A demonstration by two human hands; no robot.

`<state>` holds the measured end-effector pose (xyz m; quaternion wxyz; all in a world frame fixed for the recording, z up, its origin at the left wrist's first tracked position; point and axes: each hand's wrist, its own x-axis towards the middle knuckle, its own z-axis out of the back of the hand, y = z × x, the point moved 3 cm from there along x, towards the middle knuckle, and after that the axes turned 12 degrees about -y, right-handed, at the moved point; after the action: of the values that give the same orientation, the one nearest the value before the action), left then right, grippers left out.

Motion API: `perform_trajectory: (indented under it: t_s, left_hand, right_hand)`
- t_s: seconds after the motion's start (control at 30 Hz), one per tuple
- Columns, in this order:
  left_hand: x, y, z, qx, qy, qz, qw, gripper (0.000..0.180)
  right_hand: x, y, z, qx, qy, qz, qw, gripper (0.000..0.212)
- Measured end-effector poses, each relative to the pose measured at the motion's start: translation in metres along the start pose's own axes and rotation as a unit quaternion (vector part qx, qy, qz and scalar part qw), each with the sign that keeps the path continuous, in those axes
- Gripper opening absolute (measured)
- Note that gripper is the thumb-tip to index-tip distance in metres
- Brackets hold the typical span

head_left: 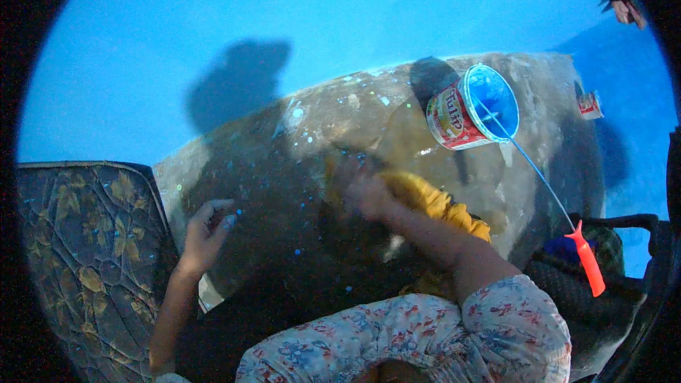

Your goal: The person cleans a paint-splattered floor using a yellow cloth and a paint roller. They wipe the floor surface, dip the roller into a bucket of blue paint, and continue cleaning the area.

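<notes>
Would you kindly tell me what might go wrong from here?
The orange-handled tool sticks far out of the bucket; a knock might tip both and spill any blue paint inside. The floor shines near the yellow cloth, so if that patch is wet, someone could slip. The right hand, blurred at the cloth's end, might pick up paint if the floor's specks are fresh.

I wear a pale, whitish garment (355, 330) at the bottom centre of the frame, printed with small flowers in blue and reddish pink. My right sleeve (521, 323), at the lower right, is loose and short, with the same flowers. At the lower left, only a little edge of my left sleeve (172, 378) is visible. My left hand (202, 235) and right hand (369, 195) are bare, as are both forearms.
</notes>
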<state>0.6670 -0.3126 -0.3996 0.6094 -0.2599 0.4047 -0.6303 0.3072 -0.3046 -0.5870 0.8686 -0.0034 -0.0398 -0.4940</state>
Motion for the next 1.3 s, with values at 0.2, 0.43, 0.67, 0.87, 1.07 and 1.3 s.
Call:
perform_trajectory:
  t_s: [0.2,0.43,0.67,0.87,1.07,1.3]
  left_hand:
    - [0.005,0.013,0.006,-0.033,-0.024,0.026,0.999,0.028]
    - [0.028,0.03,-0.006,-0.015,-0.013,0.039,0.999,0.025]
    - [0.027,0.052,-0.008,0.003,-0.008,0.017,1.0,0.024]
    - [0.035,0.045,0.001,-0.025,-0.017,0.014,0.999,0.023]
    - [0.038,0.054,-0.012,-0.057,0.027,0.07,0.996,0.022]
    - [0.041,0.043,-0.008,-0.04,-0.018,0.026,0.999,0.021]
  right_hand:
    - [0.055,-0.167,0.009,-0.074,-0.152,-0.382,0.909,0.058]
    - [-0.008,0.09,0.043,0.108,0.049,0.089,0.989,0.058]
    - [0.052,-0.008,-0.003,-0.145,-0.002,-0.076,0.986,0.057]
    - [0.077,-0.217,-0.004,-0.123,-0.153,-0.475,0.858,0.068]
    - [0.152,0.008,-0.01,-0.235,-0.11,-0.057,0.964,0.051]
    - [0.178,-0.051,0.014,-0.175,0.018,-0.165,0.97,0.055]
